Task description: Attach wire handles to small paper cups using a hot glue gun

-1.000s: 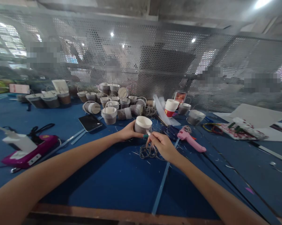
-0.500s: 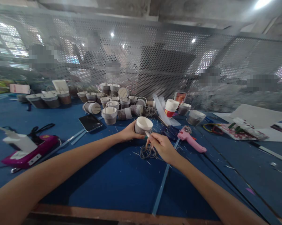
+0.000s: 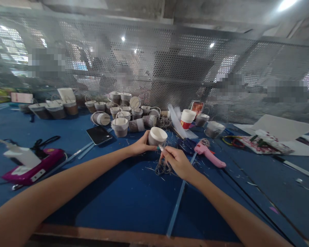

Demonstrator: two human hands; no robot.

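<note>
- The left hand (image 3: 140, 145) curls its fingers round a short white paper cup (image 3: 157, 136), which sits at the middle of the blue table (image 3: 123, 192).
- The right hand (image 3: 177, 161) pinches thumb and forefinger on thin grey-brown twine (image 3: 162, 168) just beside the cup's wall; loose loops lie tangled beneath it.
- The stacked red-and-white cups (image 3: 187, 119) bear print too blurred to read.
- There is one pink glue gun (image 3: 208, 153), one magenta glue gun (image 3: 32, 168) and one black phone (image 3: 99, 134).
- The brown-wrapped cups (image 3: 126, 115) are piled too closely to count.
</note>
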